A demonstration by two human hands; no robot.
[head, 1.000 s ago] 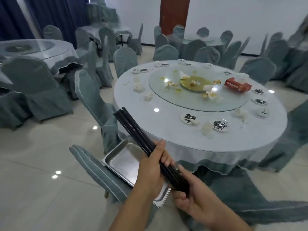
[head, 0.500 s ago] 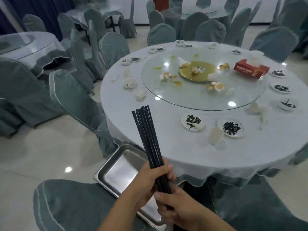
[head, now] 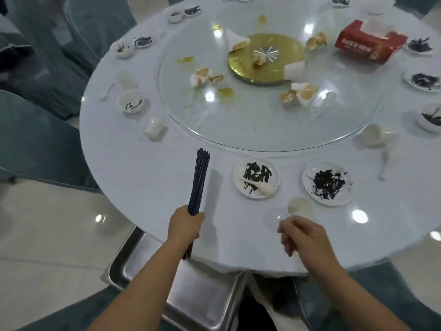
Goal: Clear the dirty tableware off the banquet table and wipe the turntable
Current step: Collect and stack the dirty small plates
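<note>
My left hand [head: 185, 225] grips a bundle of black chopsticks [head: 199, 180] upright over the near edge of the round banquet table [head: 148, 177]. My right hand [head: 301, 234] hovers with loosely curled fingers, holding nothing, just short of a small white cup [head: 299, 206]. Two dirty white plates lie beyond it: one with a spoon [head: 256, 177], one without [head: 328, 183]. The glass turntable [head: 250, 125] carries crumpled napkins, yellow spills, a gold centre disc [head: 266, 58] and a red tissue box [head: 370, 41].
A steel tray [head: 202, 297] sits on a covered chair below the table edge. More small bowls [head: 131, 101] and plates [head: 423, 81] ring the table. Covered chairs [head: 35, 144] stand at the left. Pale tiled floor lies at lower left.
My right hand let go of the chopsticks and moved right toward the cup. The left hand alone now holds the bundle over the table. My view came closer and tilted down.
</note>
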